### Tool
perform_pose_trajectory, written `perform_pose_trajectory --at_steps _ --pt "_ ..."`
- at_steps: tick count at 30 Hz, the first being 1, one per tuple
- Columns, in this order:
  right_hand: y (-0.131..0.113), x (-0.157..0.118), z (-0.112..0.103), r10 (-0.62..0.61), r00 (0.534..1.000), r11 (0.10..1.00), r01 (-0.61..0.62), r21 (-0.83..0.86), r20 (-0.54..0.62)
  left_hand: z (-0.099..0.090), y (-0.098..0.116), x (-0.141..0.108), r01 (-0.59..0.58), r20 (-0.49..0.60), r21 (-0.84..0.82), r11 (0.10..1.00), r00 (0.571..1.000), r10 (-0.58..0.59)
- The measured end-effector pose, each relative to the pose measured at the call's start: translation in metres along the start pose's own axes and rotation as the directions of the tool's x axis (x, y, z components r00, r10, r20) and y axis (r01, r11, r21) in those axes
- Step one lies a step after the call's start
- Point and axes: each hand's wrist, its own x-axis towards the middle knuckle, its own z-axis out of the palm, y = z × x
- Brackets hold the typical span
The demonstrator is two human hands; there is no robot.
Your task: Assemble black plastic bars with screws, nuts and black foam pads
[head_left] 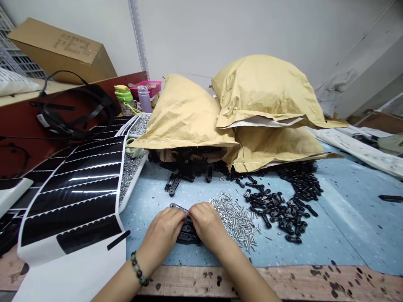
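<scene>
My left hand, with a beaded bracelet at its wrist, is closed on a slim black plastic piece, whose rounded end sticks out past the fingers. Right beside it, my right hand pinches at the same spot; its fingertips hide what they hold. Several similar black pieces lie side by side under and between my hands. A loose heap of small silver metal pins spreads just right of my right hand. Farther right, many short black plastic parts are piled up.
Large tan paper sacks stand at the back, one spilling black parts. Left are sheets of black stickers, a tray of tiny metal pieces with scissors, and bottles. A blue mat covers the wooden table.
</scene>
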Motion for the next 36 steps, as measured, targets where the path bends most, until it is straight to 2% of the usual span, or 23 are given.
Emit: perform_pose_trajectory --at_steps 9,12,14,17,19,22,25,31,36 --pt "-0.003 -0.001 0.006 0.059 0.998 0.998 -0.059 0.027 -0.003 0.005 0.005 -0.005 -0.05 -0.032 0.075 0.996 0.998 0.053" --pt "-0.001 -0.006 -0.008 0.128 0.991 0.986 -0.124 0.11 -0.031 0.003 0.007 -0.008 -0.047 -0.127 0.036 0.998 0.991 0.051" --pt "0.008 -0.016 -0.023 0.245 0.966 0.96 -0.229 0.162 -0.086 0.003 0.016 -0.003 -0.073 -0.142 0.016 0.997 0.987 0.074" --pt "0.034 -0.043 -0.043 0.422 0.891 0.907 -0.417 0.066 -0.17 0.012 0.043 0.019 -0.165 0.013 0.049 0.985 0.986 0.165" --pt "0.052 -0.061 -0.048 0.473 0.864 0.871 -0.488 -0.055 -0.173 0.025 0.062 0.04 -0.205 0.101 0.077 0.976 0.975 0.197" --pt "0.068 -0.076 -0.045 0.478 0.867 0.866 -0.492 -0.093 -0.14 0.047 0.082 0.07 -0.187 0.119 0.103 0.977 0.978 0.174" --pt "0.07 -0.076 -0.04 0.462 0.875 0.88 -0.473 -0.053 -0.145 0.06 0.088 0.089 -0.156 0.123 0.126 0.98 0.982 0.141" --pt "0.064 -0.075 -0.047 0.466 0.859 0.885 -0.455 0.102 -0.211 0.056 0.082 0.095 -0.124 0.146 0.084 0.989 0.983 0.111" --pt "0.056 -0.077 -0.053 0.484 0.838 0.872 -0.437 0.222 -0.253 0.059 0.084 0.096 -0.137 0.184 0.012 0.99 0.974 0.133"
